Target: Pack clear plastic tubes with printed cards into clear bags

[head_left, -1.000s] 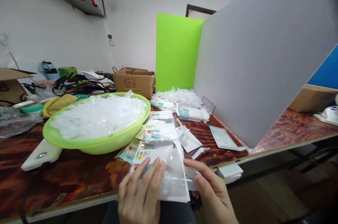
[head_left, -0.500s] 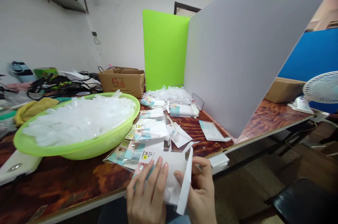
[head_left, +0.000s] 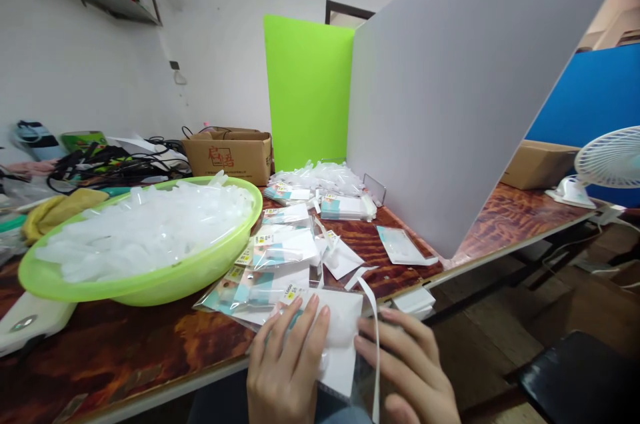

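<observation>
A clear plastic packet (head_left: 345, 311) with a white card and a translucent white piece inside lies across the table's near edge. My left hand (head_left: 287, 357) holds it at its left side, fingers stretched over the top and thumb hidden. My right hand (head_left: 410, 357) is open and slightly blurred, its fingers apart at the packet's right edge. A thin white strip (head_left: 373, 337) hangs curled in front of those fingertips. Another packet (head_left: 280, 247) lies with several like it just beyond my hands, overlapping.
A green basin (head_left: 200, 264) heaped with translucent white pieces stands at left. Further back are a cardboard box (head_left: 230, 157) and more white pieces (head_left: 320, 177). A grey partition (head_left: 425, 111) rises at right, with a lone packet (head_left: 403, 245) near its foot. A fan (head_left: 610, 157) stands beyond.
My right hand has moved right and opened from its closed grip at the white strip, which now hangs narrow and curled. My left hand has stayed on the packet, shifting slightly right.
</observation>
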Demonstrator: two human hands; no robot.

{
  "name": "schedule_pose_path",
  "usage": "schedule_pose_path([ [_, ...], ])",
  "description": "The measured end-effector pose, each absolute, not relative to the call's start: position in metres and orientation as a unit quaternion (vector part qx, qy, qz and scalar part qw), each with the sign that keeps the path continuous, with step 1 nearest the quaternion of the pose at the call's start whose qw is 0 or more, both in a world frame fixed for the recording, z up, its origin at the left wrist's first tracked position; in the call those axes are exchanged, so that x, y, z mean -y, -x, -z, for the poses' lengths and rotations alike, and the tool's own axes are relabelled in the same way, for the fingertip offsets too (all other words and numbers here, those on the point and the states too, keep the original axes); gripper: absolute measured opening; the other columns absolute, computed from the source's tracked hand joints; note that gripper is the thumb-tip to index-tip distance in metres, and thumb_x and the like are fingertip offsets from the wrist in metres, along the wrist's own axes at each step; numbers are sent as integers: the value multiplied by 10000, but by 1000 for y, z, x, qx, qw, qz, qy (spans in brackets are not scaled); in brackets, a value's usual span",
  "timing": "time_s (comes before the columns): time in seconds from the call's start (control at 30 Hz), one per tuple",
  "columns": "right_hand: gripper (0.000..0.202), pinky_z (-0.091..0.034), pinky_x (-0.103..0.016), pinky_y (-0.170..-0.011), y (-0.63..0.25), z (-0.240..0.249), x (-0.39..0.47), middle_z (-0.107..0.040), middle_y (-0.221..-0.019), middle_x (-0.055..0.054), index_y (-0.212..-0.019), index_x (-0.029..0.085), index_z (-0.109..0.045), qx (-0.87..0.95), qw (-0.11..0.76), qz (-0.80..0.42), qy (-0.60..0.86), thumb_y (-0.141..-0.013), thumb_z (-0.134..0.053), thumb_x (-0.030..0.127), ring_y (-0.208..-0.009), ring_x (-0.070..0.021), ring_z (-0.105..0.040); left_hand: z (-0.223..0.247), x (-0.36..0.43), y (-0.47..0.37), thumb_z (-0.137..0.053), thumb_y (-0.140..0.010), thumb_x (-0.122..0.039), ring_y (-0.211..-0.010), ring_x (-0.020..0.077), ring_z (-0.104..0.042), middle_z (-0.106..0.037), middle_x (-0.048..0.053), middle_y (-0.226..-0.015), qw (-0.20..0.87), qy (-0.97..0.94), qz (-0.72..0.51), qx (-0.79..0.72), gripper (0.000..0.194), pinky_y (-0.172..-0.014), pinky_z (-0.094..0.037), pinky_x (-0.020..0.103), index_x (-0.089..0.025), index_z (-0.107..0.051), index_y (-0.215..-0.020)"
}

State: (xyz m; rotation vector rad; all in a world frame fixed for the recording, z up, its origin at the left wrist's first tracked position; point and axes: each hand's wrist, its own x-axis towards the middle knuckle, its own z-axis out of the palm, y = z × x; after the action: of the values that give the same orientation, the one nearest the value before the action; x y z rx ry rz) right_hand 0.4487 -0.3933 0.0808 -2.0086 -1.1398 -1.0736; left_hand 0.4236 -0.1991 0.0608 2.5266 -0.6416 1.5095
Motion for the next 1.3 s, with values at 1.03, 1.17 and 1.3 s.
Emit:
schedule_pose_path([
  [1.03,99,-469,-292,-681,-561,-94,469,-646,-748,-72,-739,154,-594,284,13,571,770,-807,-596,82,-705,-174,-607,-99,151,-484,-575,-811,-172,-1189,314,-484,-585,110,-1265,-18,-920,-372,122,425,-936,-410,489,-171,-515,-1232],
  [1.17,39,-456,-349,-666,-565,-47,471,-659,-767,-96,-795,153,-577,258,-18,581,772,-777,-611,147,-699,-228,-609,-107,148,-507,-541,-673,27,-883,268,-642,-684,124,-1014,-61,-938,-315,128,559,-716,-522,382,-125,-532,-1211],
  [1.3,80,-466,-379,-641,-553,-31,459,-605,-689,-80,-773,174,-527,202,25,642,739,-763,-606,163,-629,-241,-588,-112,151,-508,-470,-657,52,-697,245,-636,-661,80,-791,-54,-930,-349,103,448,-554,-518,341,-102,-577,-1063],
])
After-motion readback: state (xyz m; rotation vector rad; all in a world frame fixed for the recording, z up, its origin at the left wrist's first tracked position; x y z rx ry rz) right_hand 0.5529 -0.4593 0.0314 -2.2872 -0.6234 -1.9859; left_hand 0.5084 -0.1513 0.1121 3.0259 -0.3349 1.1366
